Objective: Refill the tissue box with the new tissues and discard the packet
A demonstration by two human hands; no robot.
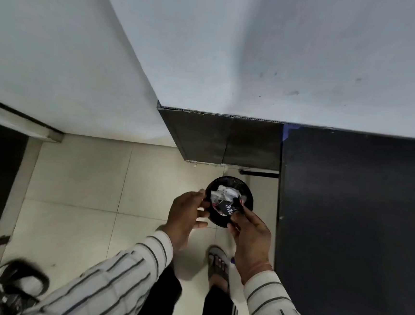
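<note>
Holding the crumpled packet (225, 201) over the black bin (229, 201) w/ right hand (250, 232) pinching its edge, prob. to drop it straight in; left hand (186, 214) open, fingers spread beside the rim, gripping nothing; tissue box not in view.

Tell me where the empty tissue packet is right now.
Head view, centre: the crumpled packet sits over the black bin, held by the right hand, left hand beside it.

crumpled clear-and-black packet (225, 200), printed white letters, over round black bin (245, 188)
</note>
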